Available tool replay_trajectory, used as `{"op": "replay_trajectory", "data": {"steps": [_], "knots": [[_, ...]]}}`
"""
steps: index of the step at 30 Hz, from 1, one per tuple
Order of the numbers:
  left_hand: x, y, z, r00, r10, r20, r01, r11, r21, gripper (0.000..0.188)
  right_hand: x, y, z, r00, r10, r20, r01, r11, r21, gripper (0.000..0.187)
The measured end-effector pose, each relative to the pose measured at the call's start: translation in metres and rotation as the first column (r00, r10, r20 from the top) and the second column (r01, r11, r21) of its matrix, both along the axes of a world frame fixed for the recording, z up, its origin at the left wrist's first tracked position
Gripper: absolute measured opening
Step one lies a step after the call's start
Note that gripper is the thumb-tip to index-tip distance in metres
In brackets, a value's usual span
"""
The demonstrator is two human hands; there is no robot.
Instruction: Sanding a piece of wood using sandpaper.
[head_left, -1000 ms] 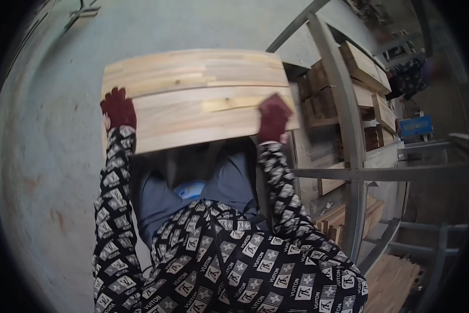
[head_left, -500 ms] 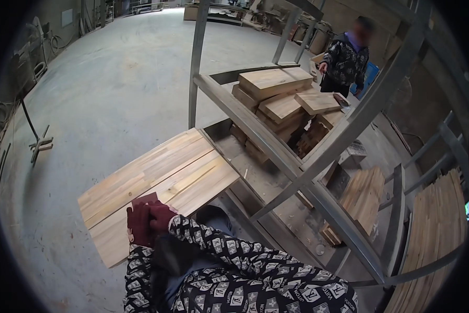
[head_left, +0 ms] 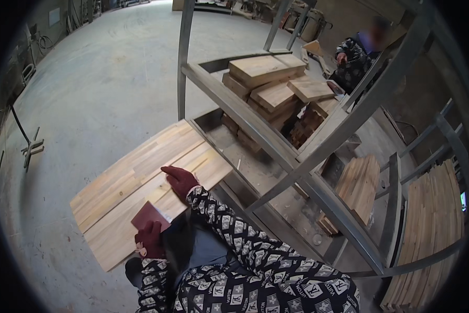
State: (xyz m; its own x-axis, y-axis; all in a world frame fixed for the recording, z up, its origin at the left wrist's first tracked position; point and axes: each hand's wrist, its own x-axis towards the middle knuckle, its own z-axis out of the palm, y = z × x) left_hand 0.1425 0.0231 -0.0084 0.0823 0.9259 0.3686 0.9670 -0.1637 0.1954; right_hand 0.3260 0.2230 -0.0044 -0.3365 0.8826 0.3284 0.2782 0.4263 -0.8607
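Lying slantwise in front of the legs (head_left: 208, 252), the panel (head_left: 143, 182) is marked by a dark line along its length; whether one piece or two boards are seen cannot be told. Over its near edge the sheet (head_left: 147, 215), dark red, is gripped by the bent fingers of the left hand (head_left: 150, 241); contact between sheet and wood cannot be made out. Toward the panel's right end, the right hand (head_left: 180, 182) appears to be laid on its top, forefinger stretched toward the line, with nothing seen held.

As judged from how things lie, the panel has been set in place and the sheet taken up; work on the upper face seems partway at most. How much of it has been gone over cannot be read from the pale wood, and no sign of a finished state is given.

The panel's near edge is crowded by the legs. At its right end the rack (head_left: 239, 110) is met or nearly met, so movement that way is judged tight. More room is offered past its far edge and left end, where the floor (head_left: 104, 99) is seen stretching away.
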Motion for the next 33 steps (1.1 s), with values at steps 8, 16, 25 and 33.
{"op": "replay_trajectory", "data": {"steps": [8,16,25,33], "knots": [[-0.134,-0.104,-0.032,0.744,0.634,-0.214,-0.632,0.770,0.084,0.026,-0.006,-0.012,0.006,0.991,-0.005,0.135,-0.038,0.949,0.314,0.031],[-0.029,0.096,-0.077,0.857,0.509,-0.082,-0.508,0.861,0.032,0.028,-0.010,-0.015,0.012,0.964,-0.052,0.261,-0.026,0.958,0.287,0.030],[-0.072,0.049,-0.071,0.968,0.142,-0.205,-0.187,0.957,-0.222,0.026,-0.004,-0.013,0.019,0.945,-0.071,0.320,-0.042,0.942,0.332,0.034],[-0.231,0.034,-0.094,0.572,0.802,-0.172,-0.820,0.555,-0.139,0.023,-0.008,-0.014,0.020,0.905,-0.122,0.408,-0.035,0.934,0.356,0.036]]}}
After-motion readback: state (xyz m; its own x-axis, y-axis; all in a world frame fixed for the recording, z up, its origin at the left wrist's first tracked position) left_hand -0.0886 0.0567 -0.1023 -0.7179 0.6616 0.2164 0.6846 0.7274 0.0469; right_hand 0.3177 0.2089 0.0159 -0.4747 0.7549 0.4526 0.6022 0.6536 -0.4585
